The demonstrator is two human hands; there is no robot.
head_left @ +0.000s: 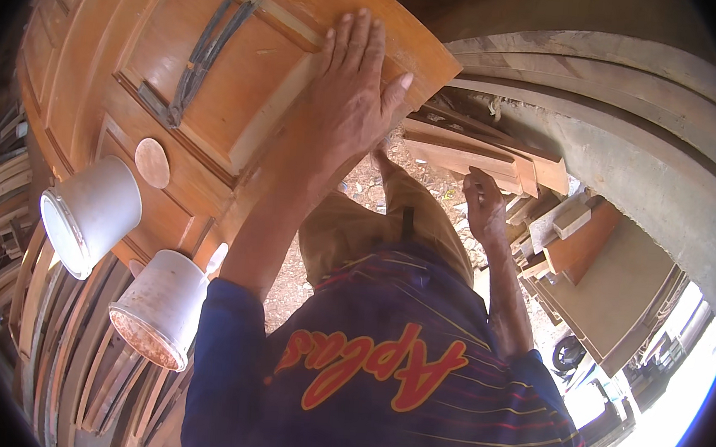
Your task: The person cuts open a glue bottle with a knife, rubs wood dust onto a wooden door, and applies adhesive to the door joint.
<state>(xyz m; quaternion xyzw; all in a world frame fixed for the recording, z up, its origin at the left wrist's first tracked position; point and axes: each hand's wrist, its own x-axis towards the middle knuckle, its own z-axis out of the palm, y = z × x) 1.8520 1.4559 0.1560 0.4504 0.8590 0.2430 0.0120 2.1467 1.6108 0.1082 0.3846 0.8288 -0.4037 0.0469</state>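
My left hand (353, 98) lies flat on an orange-brown panelled wooden door (243, 91), close to its edge, with the thumb spread out. Nothing shows in that hand. To the right, my right hand (485, 206) hangs in the air away from the door, its fingers loosely bent and no object visible in them. Long dark strips (199, 67), of a kind I cannot make out, rest across a door panel left of my left hand. Nearer to me on the door are a round pale disc (153, 163) and a white bucket (97, 209).
A second white bucket (161, 305) has reddish-brown residue at its rim, with a small pale piece (218, 258) beside it. Many wooden strips (92, 346) are stacked at the lower left. Boards (495, 158) and offcuts (570, 222) lie right, along a concrete wall (629, 151).
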